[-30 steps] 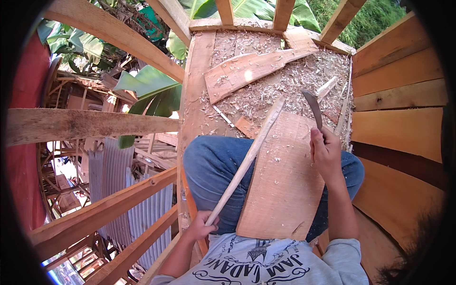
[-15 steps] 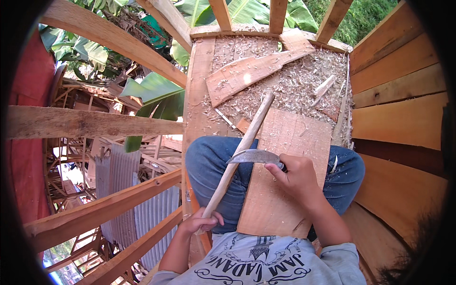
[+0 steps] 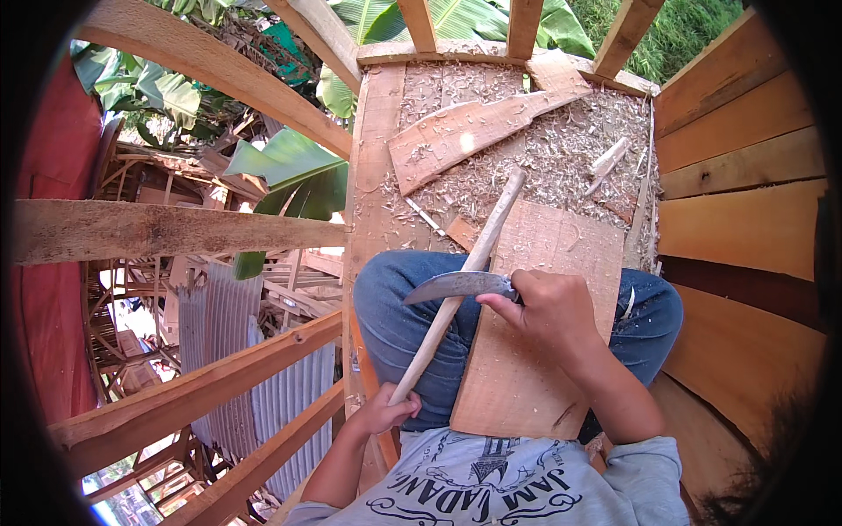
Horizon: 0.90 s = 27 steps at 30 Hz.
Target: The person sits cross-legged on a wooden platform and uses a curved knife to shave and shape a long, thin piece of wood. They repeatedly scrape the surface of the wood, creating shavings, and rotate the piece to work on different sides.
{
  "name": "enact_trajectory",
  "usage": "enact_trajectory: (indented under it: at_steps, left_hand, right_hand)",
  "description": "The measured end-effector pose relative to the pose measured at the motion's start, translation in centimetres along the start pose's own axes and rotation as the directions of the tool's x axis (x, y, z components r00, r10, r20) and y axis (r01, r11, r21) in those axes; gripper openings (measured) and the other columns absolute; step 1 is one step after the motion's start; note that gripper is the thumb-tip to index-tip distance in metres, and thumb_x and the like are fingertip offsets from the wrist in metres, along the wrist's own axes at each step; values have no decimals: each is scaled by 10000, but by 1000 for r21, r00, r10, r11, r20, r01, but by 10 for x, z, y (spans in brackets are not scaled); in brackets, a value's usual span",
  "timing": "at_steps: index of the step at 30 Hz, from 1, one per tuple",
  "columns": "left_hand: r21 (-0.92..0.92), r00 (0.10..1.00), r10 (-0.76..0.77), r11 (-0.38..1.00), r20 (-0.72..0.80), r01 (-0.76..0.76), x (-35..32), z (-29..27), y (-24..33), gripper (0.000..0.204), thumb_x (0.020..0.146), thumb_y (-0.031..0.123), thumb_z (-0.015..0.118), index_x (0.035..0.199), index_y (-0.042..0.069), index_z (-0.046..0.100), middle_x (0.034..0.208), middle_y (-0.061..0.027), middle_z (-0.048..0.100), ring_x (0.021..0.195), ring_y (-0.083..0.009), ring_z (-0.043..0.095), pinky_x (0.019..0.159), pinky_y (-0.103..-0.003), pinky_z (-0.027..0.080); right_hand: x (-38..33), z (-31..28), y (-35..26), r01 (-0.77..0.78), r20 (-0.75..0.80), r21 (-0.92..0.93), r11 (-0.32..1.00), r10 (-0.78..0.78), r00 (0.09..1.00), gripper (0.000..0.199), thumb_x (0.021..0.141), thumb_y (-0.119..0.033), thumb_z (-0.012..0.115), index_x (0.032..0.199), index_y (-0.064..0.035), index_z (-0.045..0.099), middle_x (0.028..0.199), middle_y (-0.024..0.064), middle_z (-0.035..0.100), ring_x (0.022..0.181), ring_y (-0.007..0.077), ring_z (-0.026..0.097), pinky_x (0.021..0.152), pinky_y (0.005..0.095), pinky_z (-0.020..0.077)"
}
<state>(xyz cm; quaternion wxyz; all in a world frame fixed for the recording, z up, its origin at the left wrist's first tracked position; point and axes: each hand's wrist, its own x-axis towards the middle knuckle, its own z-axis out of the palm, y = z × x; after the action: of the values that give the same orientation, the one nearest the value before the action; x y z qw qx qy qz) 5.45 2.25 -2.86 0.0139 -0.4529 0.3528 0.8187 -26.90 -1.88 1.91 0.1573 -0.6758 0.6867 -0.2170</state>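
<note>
A long, pale wooden stick (image 3: 430, 347) slants away from me over my left thigh. My left hand (image 3: 386, 410) is wrapped round its near end. In my right hand (image 3: 554, 314) is a knife with a curved grey blade (image 3: 456, 285); the fingers hide its handle. The blade lies across the stick past its middle, its tip pointing left. A flat wooden board (image 3: 548, 368) rests over my lap, under my right hand and forearm. Beside the board, the far end of the stick reaches beyond my knees.
Wood shavings (image 3: 430, 96) cover the plank floor ahead. A shaped wooden piece (image 3: 465, 140) and a split offcut (image 3: 607, 162) lie among them. Slatted rails (image 3: 175, 230) stand at left, a plank wall (image 3: 737, 228) at right. Beyond the left rails are corrugated sheets (image 3: 219, 351) below.
The knife has shifted slightly to the left across the stick, and its blade has turned a little. My left hand keeps hold of the stick. The whole view has shifted slightly.
</note>
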Motion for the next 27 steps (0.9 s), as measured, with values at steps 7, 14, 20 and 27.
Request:
enact_trajectory:
  at_steps: [7, 14, 20, 27]
  left_hand:
    - [-7, 999, -14, 1000, -34, 13, -1, 5, -4, 173, 836, 142, 567, 721, 13, 570, 562, 28, 444, 452, -43, 367, 415, -211, 255]
    - [10, 1000, -13, 1000, -16, 13, 3, -2, -6, 141, 814, 127, 565, 728, 16, 571, 592, 14, 478, 461, -47, 386, 418, -213, 278]
    - [140, 996, 1, 990, -89, 12, -1, 4, -1, 134, 795, 118, 549, 725, 7, 577, 611, 9, 513, 489, -58, 428, 441, -212, 320]
    - [86, 997, -35, 996, -65, 40, 0, -1, -6, 112, 773, 84, 549, 721, -3, 597, 644, 3, 550, 542, -61, 463, 495, -222, 365]
  right_hand:
    - [10, -6, 14, -141, -102, 10, 990, 141, 985, 524, 796, -497, 632, 573, -29, 554, 516, 146, 545, 472, 310, 572, 451, 381, 437]
    - [27, -4, 16, -177, -118, 104, 979, 189, 975, 498, 813, -469, 627, 598, -26, 555, 506, 142, 529, 455, 302, 555, 438, 366, 428]
    - [44, -22, 52, -332, -108, 168, 928, 353, 930, 500, 852, -456, 593, 594, -28, 570, 493, 146, 525, 449, 296, 554, 453, 367, 427]
    - [33, -21, 56, -410, -152, 20, 912, 408, 900, 519, 870, -467, 563, 654, 4, 597, 533, 180, 536, 516, 341, 565, 510, 411, 437]
